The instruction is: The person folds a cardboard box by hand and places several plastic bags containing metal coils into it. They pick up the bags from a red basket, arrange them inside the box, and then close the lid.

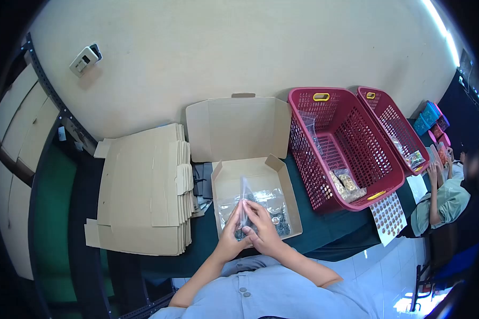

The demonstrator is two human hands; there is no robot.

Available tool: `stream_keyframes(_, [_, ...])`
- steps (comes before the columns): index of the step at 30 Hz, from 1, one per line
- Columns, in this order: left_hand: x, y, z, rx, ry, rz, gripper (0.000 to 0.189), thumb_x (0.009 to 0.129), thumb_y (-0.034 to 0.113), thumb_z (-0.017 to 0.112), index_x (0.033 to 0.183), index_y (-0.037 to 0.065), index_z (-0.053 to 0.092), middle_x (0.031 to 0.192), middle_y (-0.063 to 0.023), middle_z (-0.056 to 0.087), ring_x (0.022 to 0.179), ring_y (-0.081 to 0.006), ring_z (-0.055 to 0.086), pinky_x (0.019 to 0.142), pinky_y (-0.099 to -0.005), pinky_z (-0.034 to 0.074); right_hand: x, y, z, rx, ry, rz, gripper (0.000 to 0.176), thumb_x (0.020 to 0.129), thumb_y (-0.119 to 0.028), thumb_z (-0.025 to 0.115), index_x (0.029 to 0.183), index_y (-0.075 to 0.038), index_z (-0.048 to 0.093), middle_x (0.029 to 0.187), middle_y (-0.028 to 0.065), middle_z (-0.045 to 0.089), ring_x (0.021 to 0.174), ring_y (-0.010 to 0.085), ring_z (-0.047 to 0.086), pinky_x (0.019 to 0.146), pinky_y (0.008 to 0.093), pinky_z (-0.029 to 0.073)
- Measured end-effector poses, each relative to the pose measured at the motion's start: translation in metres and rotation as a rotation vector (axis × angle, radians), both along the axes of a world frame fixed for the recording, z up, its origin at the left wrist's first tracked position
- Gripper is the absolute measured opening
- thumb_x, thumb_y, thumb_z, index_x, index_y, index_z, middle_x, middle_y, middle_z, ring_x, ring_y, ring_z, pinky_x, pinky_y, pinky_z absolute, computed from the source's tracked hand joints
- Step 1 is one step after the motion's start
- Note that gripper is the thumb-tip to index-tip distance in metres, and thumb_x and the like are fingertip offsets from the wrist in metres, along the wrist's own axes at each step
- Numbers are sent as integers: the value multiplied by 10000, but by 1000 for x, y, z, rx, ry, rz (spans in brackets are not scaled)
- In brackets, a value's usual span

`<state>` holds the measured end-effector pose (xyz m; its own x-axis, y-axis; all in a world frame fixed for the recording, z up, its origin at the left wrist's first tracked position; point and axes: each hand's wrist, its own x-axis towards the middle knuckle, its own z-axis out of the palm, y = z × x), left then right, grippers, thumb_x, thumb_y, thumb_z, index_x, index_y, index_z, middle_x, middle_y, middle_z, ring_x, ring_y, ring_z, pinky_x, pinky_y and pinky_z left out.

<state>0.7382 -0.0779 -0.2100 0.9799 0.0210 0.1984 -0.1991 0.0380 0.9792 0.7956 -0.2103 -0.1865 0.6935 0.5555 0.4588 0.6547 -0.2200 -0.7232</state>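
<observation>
Left hand (230, 235) and right hand (264, 227) both pinch a clear plastic bag (246, 192) upright inside the open cardboard box (226, 175); likely risk: the slick film slips from the fingertips and the bag flops, spilling its contents.

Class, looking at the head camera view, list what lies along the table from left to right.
Stack of flat cardboard sheets → open cardboard box, where the left hand and right hand pinch a clear bag → first red basket → second red basket → seated person.
</observation>
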Motion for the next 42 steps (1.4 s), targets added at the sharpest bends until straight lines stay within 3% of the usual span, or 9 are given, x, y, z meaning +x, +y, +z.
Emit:
stream_keyframes(6, [-13, -9, 2, -240, 152, 124, 734, 781, 223, 704, 1353, -11, 308, 1348, -153, 392, 1195, -196, 427, 1018, -334, 300, 11, 2, -5, 102, 233, -244, 444, 684, -160, 760, 1074, -30, 593, 1175, 138, 453, 1073, 254, 463, 945, 352, 353])
stream_keyframes(10, [-9, -14, 9, 16, 103, 416, 182, 843, 149, 621, 940, 5, 673, 850, -94, 682, 844, -104, 602, 1032, -360, 305, 23, -2, -24, 423, 739, -37, 364, 693, -118, 753, 1006, -1, 607, 1168, 120, 504, 1072, 188, 489, 923, 333, 389])
stream_keyframes(14, [-13, -7, 4, 110, 120, 359, 250, 892, 194, 555, 988, -17, 650, 907, -98, 669, 896, -132, 606, 954, -344, 393, 29, -15, -22, 371, 1082, 67, 158, 785, -139, 686, 859, 0, 670, 835, 50, 637, 809, 114, 572, 774, 257, 438])
stream_keyframes(22, [-23, 20, 6, -221, 271, -123, 545, 948, 400, 347, 1231, -50, 465, 1154, -183, 564, 1074, -271, 551, 981, -387, 363, 39, -45, -21, 114, 1106, 238, 358, 922, -298, 498, 962, 25, 647, 910, 55, 649, 837, 97, 559, 786, 242, 424])
stream_keyframes(27, [-17, 20, 6, -84, 246, -140, 619, 952, 456, 268, 1307, -41, 368, 1216, -198, 518, 1141, -267, 503, 993, -387, 341, 45, -50, -23, 210, 1049, 189, 400, 933, -322, 466, 1014, 35, 629, 954, 97, 646, 878, 125, 579, 803, 255, 431])
stream_keyframes(29, [-12, 18, 3, -89, 185, 259, 653, 944, 486, 261, 1347, -27, 305, 1269, -189, 477, 1164, -266, 484, 1018, -380, 302, 48, -49, -19, 308, 1048, 146, 418, 939, -329, 450, 1034, 40, 620, 977, 113, 644, 898, 139, 587, 810, 262, 435])
stream_keyframes(33, [4, 3, -14, -154, 140, 23, 664, 944, 474, 279, 1380, -24, 220, 1363, -189, 365, 1236, -273, 398, 1046, -353, 267, 42, -35, -33, 339, 790, -9, 408, 960, -301, 405, 1144, 27, 564, 1084, 135, 612, 988, 176, 569, 835, 281, 449])
stream_keyframes(37, [13, -29, -13, -223, 43, 112, 668, 891, 277, 558, 1381, -22, 218, 1382, -181, 323, 1260, -247, 360, 1043, -336, 264, 11, -16, -19, 154, 247, 39, 357, 955, -239, 396, 1212, -33, 535, 1180, 146, 508, 1104, 250, 483, 886, 312, 404])
stream_keyframes(42, [9, -25, -5, -217, 164, 170, 493, 848, 151, 624, 1259, -40, 429, 1202, -128, 520, 1071, -153, 511, 913, -268, 397, 13, -15, -14, 116, 83, -243, 396, 751, -157, 694, 1086, -11, 539, 1097, 163, 457, 1071, 280, 456, 942, 369, 347])
